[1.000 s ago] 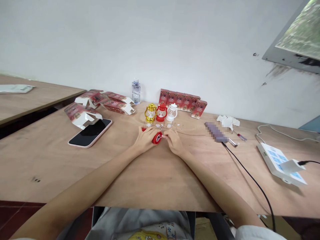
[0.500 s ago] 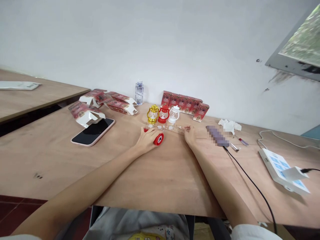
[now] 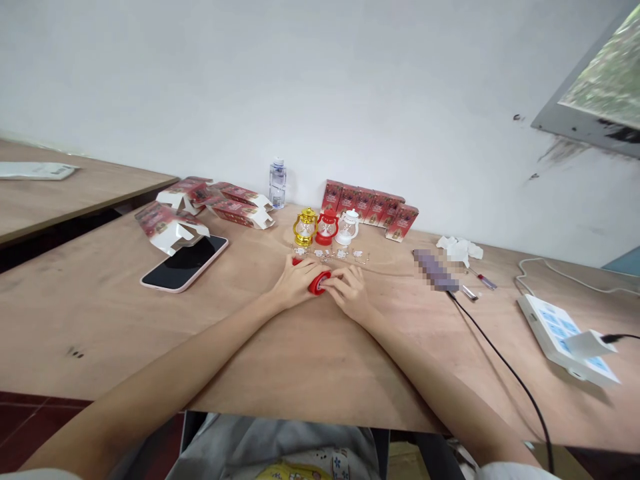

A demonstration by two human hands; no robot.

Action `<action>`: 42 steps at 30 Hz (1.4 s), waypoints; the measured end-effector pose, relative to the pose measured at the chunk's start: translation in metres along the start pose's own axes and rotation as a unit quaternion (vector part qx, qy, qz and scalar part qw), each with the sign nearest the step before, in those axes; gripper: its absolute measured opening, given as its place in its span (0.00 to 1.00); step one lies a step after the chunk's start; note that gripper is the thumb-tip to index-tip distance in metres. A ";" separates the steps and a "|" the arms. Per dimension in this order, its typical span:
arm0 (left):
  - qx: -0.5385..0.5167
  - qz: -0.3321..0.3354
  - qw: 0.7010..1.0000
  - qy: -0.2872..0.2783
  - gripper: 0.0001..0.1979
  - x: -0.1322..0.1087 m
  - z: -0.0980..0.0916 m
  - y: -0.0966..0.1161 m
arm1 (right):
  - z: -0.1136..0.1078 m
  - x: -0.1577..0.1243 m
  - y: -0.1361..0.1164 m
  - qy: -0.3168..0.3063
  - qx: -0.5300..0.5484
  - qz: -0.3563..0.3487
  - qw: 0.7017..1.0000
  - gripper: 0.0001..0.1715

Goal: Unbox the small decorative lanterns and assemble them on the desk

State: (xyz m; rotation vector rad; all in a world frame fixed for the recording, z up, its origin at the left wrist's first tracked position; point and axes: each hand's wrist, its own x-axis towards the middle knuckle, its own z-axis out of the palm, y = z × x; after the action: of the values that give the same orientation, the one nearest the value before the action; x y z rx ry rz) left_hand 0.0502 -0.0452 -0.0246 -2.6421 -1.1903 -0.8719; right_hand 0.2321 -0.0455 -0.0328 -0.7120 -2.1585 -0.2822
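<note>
My left hand (image 3: 296, 283) is closed round a small red lantern (image 3: 317, 287), which lies on its side with its round base turned to the right. The fingers of my right hand (image 3: 351, 292) are pinched together at that base. Whatever sits between those fingertips is too small to make out. Just beyond my hands, several small white and wire parts (image 3: 342, 253) lie in a row on the table. Behind them stand three upright lanterns: a gold one (image 3: 305, 230), a red one (image 3: 327, 228) and a white one (image 3: 347, 229).
Red boxes (image 3: 365, 205) line the wall; opened boxes (image 3: 173, 227) lie left beside a phone (image 3: 185, 265). A water bottle (image 3: 277, 183) stands at the back. To the right are a blurred device (image 3: 434, 270) on a cable, tissue (image 3: 460, 249), a screwdriver (image 3: 486, 281) and a power strip (image 3: 565, 337).
My right hand has moved left and nearer, from the small parts to the base of the red lantern. My left hand keeps its hold on the lantern, whose base is tilted slightly differently.
</note>
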 end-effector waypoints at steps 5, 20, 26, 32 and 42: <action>-0.005 0.004 1.000 0.000 0.14 0.000 -0.001 0.001 | 0.000 0.000 0.003 -0.017 -0.013 -0.016 1.000 0.11; -0.002 0.015 1.000 0.003 0.14 0.001 0.001 0.000 | 0.000 0.003 0.002 -0.057 -0.016 -0.025 0.998 0.13; 0.002 0.005 1.000 -0.002 0.14 0.001 0.001 0.000 | 0.001 0.002 0.003 -0.086 -0.015 -0.017 0.996 0.12; -0.003 0.009 1.000 0.002 0.14 0.001 0.001 -0.001 | 0.001 0.002 0.003 -0.064 -0.010 -0.025 0.998 0.13; -0.002 -0.005 1.000 -0.014 0.15 0.000 0.000 0.000 | -0.001 0.001 0.002 -0.061 0.000 -0.024 0.998 0.13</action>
State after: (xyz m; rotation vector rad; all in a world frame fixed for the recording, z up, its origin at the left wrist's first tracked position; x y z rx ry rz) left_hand 0.0503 -0.0451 -0.0242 -2.6616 -1.2104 -0.8432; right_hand 0.2332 -0.0433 -0.0313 -0.6943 -2.2928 -0.2699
